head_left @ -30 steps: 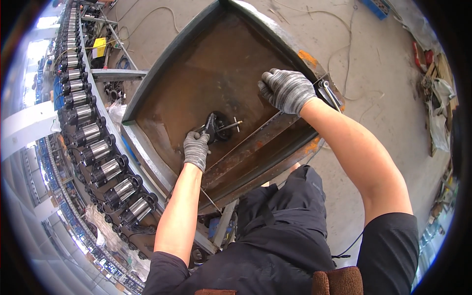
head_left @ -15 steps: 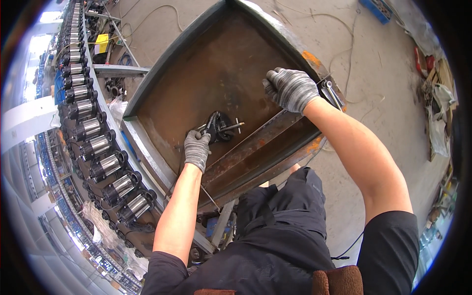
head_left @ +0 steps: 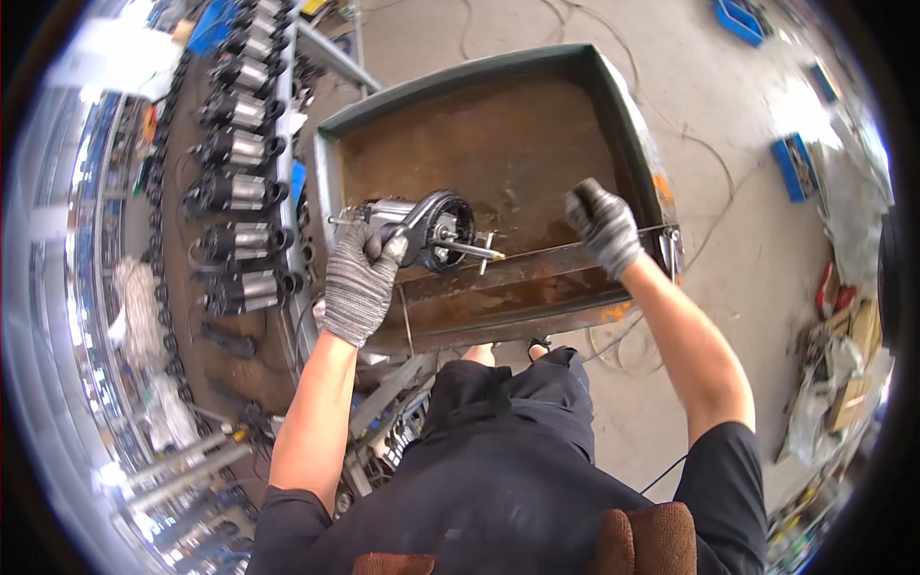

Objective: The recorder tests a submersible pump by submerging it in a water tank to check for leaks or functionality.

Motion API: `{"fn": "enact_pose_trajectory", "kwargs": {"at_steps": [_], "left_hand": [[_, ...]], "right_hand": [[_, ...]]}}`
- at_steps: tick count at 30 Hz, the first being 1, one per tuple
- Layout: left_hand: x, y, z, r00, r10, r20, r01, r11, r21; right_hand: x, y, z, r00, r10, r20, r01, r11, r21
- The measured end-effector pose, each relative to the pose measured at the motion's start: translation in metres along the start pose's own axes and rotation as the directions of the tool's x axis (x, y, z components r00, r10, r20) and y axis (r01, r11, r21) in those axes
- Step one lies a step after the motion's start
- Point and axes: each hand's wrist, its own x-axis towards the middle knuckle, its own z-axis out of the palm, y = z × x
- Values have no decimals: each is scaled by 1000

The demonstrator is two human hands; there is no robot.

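Note:
A silver and black motor unit (head_left: 431, 228) with a shaft sticking out to the right is held above the left part of a rusty metal tray (head_left: 498, 134). My left hand (head_left: 362, 280), in a grey knit glove, grips it from below at its left end. My right hand (head_left: 604, 228), in a grey and black glove, is closed over the tray near the front rail (head_left: 537, 264), to the right of the shaft. A thin wire runs along that rail; whether the right hand holds it is unclear.
A rack of several similar motor units (head_left: 240, 192) runs along the left. Metal bars and cables (head_left: 383, 402) lie under the tray by my legs. Blue bins (head_left: 795, 168) and clutter (head_left: 843, 374) sit on the concrete floor at right.
The view has swung so the tray now lies straighter. My left hand has lifted the motor unit up off the tray floor. My right hand has moved left from the tray's right corner.

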Motion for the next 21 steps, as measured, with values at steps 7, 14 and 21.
{"fn": "enact_pose_trajectory", "kwargs": {"at_steps": [7,14,21], "left_hand": [[-56,52,-29,994,-94,-49,97,993,65],[-103,51,0,991,-78,-111,91,989,112],[-125,43,54,984,-175,30,176,984,-34]], "right_hand": [[-73,-96,60,913,-353,205,353,935,39],[-90,-55,76,930,-221,295,209,975,71],[-108,15,83,899,-244,363,251,967,28]]}}
